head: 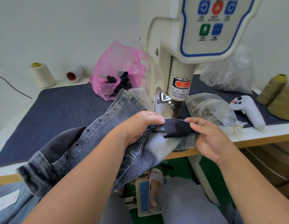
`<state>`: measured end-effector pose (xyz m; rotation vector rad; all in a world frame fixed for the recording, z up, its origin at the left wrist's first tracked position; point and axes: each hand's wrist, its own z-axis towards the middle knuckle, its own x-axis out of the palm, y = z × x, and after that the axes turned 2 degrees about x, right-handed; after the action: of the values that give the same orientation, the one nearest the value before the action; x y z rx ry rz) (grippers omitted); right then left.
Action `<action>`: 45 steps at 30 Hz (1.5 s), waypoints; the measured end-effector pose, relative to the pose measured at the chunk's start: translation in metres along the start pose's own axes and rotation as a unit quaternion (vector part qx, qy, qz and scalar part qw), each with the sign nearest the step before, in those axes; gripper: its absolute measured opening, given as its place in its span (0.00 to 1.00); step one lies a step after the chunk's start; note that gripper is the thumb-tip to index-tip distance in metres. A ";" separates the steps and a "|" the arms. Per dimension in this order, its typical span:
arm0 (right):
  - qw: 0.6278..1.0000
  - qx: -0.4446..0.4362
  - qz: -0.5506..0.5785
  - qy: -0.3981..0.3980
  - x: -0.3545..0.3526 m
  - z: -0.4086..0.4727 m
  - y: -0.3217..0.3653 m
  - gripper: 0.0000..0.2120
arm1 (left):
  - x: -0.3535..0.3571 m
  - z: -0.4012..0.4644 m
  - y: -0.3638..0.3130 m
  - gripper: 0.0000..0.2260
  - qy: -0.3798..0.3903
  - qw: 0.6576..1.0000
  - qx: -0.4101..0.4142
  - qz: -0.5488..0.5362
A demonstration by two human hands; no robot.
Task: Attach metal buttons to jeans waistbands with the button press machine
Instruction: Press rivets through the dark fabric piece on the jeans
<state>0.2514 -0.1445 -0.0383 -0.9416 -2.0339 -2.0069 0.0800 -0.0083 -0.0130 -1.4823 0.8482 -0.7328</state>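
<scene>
Faded grey denim garment [98,143] with metal eyelets, gripped by left hand [140,125], small dark fabric patch [177,127] pinched by right hand [210,138], beneath cream button press machine [176,50].

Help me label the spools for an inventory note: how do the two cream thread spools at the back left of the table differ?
The spool with the yellow-green core stands upright, while the spool with the orange core lies on its side, its open end facing the camera. The upright one looks larger and more cone-shaped; the lying one looks shorter. Both carry cream thread and sit on the white table against the wall, behind the denim mat.
</scene>
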 end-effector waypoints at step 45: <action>0.999 -0.027 -0.026 0.001 0.007 -0.016 0.000 0.10 | 0.003 -0.001 -0.002 0.08 -0.029 0.993 -0.011 -0.113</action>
<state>0.2402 -0.1570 -0.0333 -0.9052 -2.0343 -2.0980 0.0809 -0.0119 -0.0106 -1.6292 0.6520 -0.8461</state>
